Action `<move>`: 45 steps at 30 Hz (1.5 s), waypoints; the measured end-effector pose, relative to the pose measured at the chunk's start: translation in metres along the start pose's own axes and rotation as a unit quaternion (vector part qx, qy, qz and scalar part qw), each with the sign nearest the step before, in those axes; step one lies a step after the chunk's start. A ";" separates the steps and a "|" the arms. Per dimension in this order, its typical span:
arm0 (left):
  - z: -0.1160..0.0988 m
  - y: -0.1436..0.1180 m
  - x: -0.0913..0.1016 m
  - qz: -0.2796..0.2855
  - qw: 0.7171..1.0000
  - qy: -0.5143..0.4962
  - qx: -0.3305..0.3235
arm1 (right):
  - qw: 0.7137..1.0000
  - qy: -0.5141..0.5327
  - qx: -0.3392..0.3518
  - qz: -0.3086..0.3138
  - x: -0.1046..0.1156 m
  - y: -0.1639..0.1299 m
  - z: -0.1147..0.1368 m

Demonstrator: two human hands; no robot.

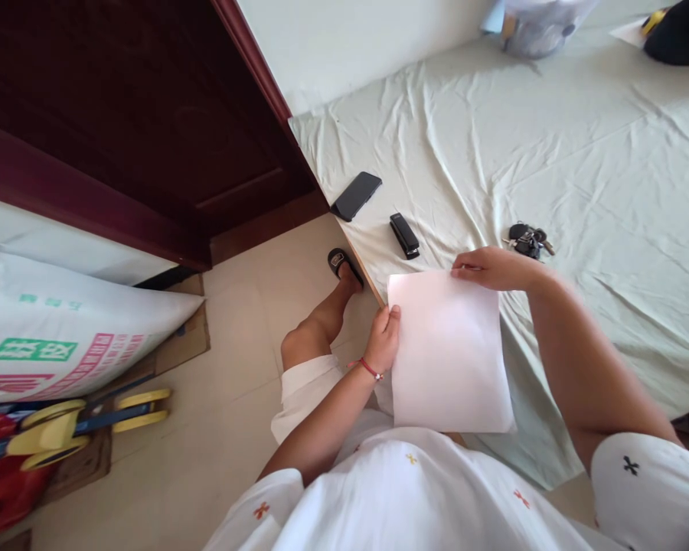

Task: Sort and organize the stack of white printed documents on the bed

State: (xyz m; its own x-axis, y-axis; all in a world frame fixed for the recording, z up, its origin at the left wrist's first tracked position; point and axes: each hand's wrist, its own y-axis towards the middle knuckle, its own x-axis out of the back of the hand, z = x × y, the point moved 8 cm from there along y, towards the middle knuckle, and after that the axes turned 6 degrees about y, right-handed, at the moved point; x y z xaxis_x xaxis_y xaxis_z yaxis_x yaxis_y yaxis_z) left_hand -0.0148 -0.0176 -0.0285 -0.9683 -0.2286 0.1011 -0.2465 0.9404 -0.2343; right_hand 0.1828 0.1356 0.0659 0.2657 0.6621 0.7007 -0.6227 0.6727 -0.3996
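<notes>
Close to my body I hold a small stack of blank white paper (448, 356), its lower edge near my shirt. My left hand (384, 337) grips the left edge, thumb on top and the other fingers hidden underneath. At the top edge, my right hand (488, 268) pinches the paper near its right corner. Beyond the sheets, a black stapler (405, 236) lies on the pale green cloth (453, 191). To the right of it, past my right hand, is a bunch of keys (529, 240).
A black phone (357, 196) lies at the table's left edge. A plastic bag (537, 30) and a dark object (680, 34) stand at the back. On the floor to the left are a large white sack (80, 329) and a yellow-wheeled toy (51, 436), below a dark red door (138, 99).
</notes>
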 end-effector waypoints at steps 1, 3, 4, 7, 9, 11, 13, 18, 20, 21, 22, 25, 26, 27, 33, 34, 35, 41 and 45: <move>0.003 0.001 0.003 -0.011 1.000 -0.015 0.011 | 1.000 0.016 -0.011 0.001 0.002 -0.007 -0.012; 0.008 0.000 0.006 -0.030 0.998 -0.037 0.029 | 0.995 0.088 -0.033 -0.012 0.001 -0.019 -0.032; 0.008 0.000 0.007 -0.038 0.998 -0.045 0.034 | 0.986 0.161 -0.035 -0.026 -0.002 -0.025 -0.039; 0.006 -0.003 0.010 -0.059 0.996 -0.063 0.040 | 0.909 0.412 -0.021 -0.061 -0.023 -0.036 -0.051; 0.005 -0.006 0.011 -0.072 0.994 -0.072 0.044 | 0.868 0.492 -0.022 -0.064 -0.045 -0.041 -0.055; 0.006 -0.008 0.012 -0.088 0.991 -0.085 0.054 | 0.839 0.540 -0.024 -0.064 -0.064 -0.046 -0.056; 0.007 -0.009 0.013 -0.101 0.988 -0.102 0.065 | 0.809 0.582 -0.038 -0.070 -0.080 -0.051 -0.058; 0.002 -0.008 0.007 -0.085 0.987 -0.121 0.061 | 0.782 0.604 -0.128 -0.087 -0.099 -0.062 -0.057; -0.004 -0.006 0.001 -0.053 0.991 -0.118 0.034 | 0.782 0.602 -0.135 -0.092 -0.099 -0.065 -0.053; -0.005 -0.006 0.000 -0.047 0.992 -0.116 0.023 | 0.783 0.601 -0.132 -0.095 -0.099 -0.065 -0.052; -0.005 -0.006 0.000 -0.049 0.992 -0.111 0.016 | 0.785 0.599 -0.127 -0.096 -0.099 -0.066 -0.051; 0.001 -0.008 0.004 -0.079 0.993 -0.085 0.014 | 0.796 0.586 -0.120 -0.094 -0.102 -0.067 -0.052; 0.003 -0.008 0.005 -0.085 0.994 -0.073 0.012 | 0.799 0.582 -0.122 -0.094 -0.104 -0.068 -0.053; 0.004 -0.009 0.006 -0.086 0.994 -0.061 0.009 | 0.801 0.578 -0.126 -0.095 -0.105 -0.069 -0.054; -0.014 0.008 0.006 -0.035 0.998 -0.045 -0.028 | 0.819 0.540 -0.170 -0.095 -0.100 -0.075 -0.057; -0.020 0.015 0.010 -0.039 0.998 -0.046 -0.035 | 0.827 0.527 -0.173 -0.088 -0.097 -0.075 -0.058; -0.026 0.023 0.014 -0.047 0.997 -0.041 -0.038 | 0.835 0.514 -0.175 -0.083 -0.093 -0.074 -0.060; -0.039 0.068 0.013 0.007 1.000 0.025 0.010 | 0.848 0.484 -0.195 -0.095 -0.067 -0.066 -0.081; -0.041 0.086 0.000 0.007 0.997 0.070 0.012 | 0.847 0.487 -0.154 -0.148 -0.045 -0.051 -0.088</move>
State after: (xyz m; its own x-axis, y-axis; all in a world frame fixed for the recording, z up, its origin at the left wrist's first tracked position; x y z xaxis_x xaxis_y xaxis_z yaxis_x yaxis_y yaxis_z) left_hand -0.0344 0.0739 -0.0086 -0.9565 -0.1767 0.2321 -0.2358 0.9367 -0.2587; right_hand 0.2673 0.1001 0.0027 0.9514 0.3056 0.0375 -0.2398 0.8120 -0.5321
